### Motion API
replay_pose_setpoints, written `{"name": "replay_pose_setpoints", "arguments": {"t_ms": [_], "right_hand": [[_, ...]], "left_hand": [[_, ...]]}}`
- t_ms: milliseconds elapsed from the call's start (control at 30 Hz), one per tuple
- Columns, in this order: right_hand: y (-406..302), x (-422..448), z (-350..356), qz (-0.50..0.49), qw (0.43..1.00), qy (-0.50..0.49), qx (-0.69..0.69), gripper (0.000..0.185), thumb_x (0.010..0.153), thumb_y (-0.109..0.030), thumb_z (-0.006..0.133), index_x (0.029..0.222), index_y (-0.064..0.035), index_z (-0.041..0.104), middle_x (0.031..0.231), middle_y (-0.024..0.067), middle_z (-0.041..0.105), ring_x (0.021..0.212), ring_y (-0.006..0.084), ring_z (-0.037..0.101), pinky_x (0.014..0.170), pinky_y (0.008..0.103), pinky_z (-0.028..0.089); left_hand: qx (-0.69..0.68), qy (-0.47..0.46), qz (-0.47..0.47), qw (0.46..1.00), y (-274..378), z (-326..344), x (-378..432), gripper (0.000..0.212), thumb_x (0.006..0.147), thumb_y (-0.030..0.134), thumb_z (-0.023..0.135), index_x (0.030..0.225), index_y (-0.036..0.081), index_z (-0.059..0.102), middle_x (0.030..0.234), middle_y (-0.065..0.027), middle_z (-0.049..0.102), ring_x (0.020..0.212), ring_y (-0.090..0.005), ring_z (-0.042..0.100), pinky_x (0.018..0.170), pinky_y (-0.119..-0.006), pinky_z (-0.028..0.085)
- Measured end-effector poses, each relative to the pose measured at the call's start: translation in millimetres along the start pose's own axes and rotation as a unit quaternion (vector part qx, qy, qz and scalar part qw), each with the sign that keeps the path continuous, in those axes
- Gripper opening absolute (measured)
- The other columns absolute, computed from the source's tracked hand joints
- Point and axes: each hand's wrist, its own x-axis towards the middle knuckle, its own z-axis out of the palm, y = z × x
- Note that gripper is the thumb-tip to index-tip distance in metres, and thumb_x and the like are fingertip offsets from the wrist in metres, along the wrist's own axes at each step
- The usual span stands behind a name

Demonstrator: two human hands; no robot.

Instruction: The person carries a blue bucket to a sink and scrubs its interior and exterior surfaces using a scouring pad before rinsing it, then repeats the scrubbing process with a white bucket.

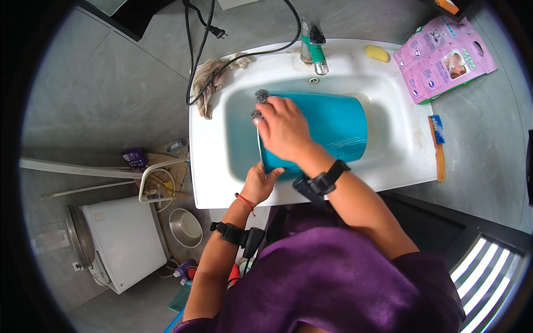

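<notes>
A blue plastic bucket [333, 120] lies on its side in a white washbasin [395, 166] that holds water. Its mouth faces left. My right hand [285, 127] grips a steel wool scourer [262, 96] against the bucket's rim, with grey wool showing at the fingertips. My left hand [260, 183] holds the near part of the same rim, thumb on the outer wall and the other fingers partly hidden. The bucket's inside is out of sight.
Behind the bucket stands a faucet [314, 50]. A yellow soap bar [377, 53], a pink package [445, 60] and a wooden-handled brush [438, 150] are at the right. A rag [208, 85] and black cable [250, 54] lie at the back left; a metal basin [185, 227] sits lower left.
</notes>
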Motion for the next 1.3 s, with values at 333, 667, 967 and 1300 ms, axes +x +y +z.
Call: {"name": "replay_pose_setpoints", "arguments": {"t_ms": [333,667,967,1300], "right_hand": [[38,-20,-33,0.090,0.994,0.041,-0.047,0.025,0.083,-0.023,0.060,0.102,-0.0069,0.062,0.103,0.0134,0.057,0.098,0.0331,0.053,0.087,0.0448,0.043],[131,-26,-85,0.339,0.933,-0.004,-0.120,0.033,0.088,-0.035,0.049,0.095,-0.0068,0.064,0.106,0.0160,0.057,0.099,0.0344,0.053,0.084,0.0491,0.044],[138,-36,-73,0.201,0.974,0.038,-0.098,0.029,0.089,-0.032,0.054,0.097,-0.0051,0.062,0.100,0.0138,0.060,0.097,0.0344,0.055,0.082,0.0462,0.044],[288,-103,-74,0.041,0.960,-0.208,-0.183,0.043,0.076,-0.014,0.068,0.118,-0.0124,0.057,0.120,0.0184,0.052,0.102,0.0367,0.056,0.087,0.0423,0.046]], "left_hand": [[0.074,0.007,0.013,0.997,-11,4,-2,0.017,0.087,0.014,0.067,0.094,-0.001,0.061,0.075,-0.0084,0.065,0.067,-0.0103,0.052,0.063,-0.030,0.047],[0.042,0.030,-0.003,0.999,-17,9,-6,0.014,0.087,0.012,0.066,0.094,0.001,0.062,0.081,-0.0045,0.067,0.075,-0.0074,0.053,0.068,-0.027,0.046],[0.131,0.066,-0.008,0.989,-15,9,-15,0.016,0.084,0.012,0.069,0.089,-0.002,0.061,0.072,-0.0127,0.066,0.060,-0.0132,0.057,0.058,-0.030,0.048],[0.225,-0.046,-0.083,0.970,53,-26,-14,0.055,0.077,0.039,0.076,0.111,0.000,0.058,0.095,-0.0179,0.067,0.087,-0.0264,0.066,0.076,-0.035,0.050]]}}
